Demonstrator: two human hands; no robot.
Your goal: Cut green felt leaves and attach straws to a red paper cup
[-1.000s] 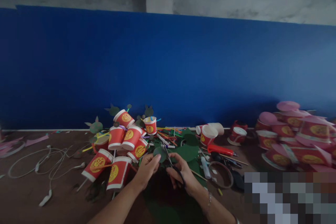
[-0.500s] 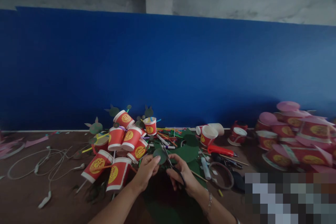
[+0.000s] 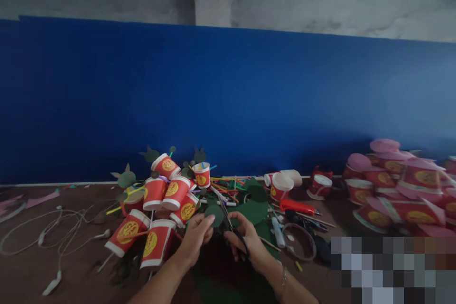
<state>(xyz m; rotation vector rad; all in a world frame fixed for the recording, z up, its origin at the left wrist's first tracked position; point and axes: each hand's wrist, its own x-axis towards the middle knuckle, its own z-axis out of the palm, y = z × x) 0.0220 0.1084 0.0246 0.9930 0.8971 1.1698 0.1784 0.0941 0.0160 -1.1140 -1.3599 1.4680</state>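
Note:
Between thumb and fingers, my left hand (image 3: 197,236) pinches a dark green paper disc (image 3: 214,216). My right hand (image 3: 245,237) is closed around the dark handles of a pair of scissors (image 3: 226,212), whose blades point up and away beside the disc's right edge. Larger green paper sheets (image 3: 252,211) with curved cut edges lie behind and below the hands. Left of my left hand is a heap of red-and-white paper cups (image 3: 177,190), some with sticks and green animal-shaped cutouts (image 3: 127,178).
White earphones (image 3: 53,282) with a tangled cord lie at the left. Right of the hands are a red glue gun (image 3: 298,206), a roll of tape (image 3: 312,247), a glue tube (image 3: 278,232) and loose cups (image 3: 281,186). Pink-topped cups (image 3: 420,175) pile up at far right. A blue panel (image 3: 228,99) stands behind.
The view has shifted slightly, so the table items sit a little lower and further left. The disc shows rounder and fuller, with the scissor blades now just off its right edge.

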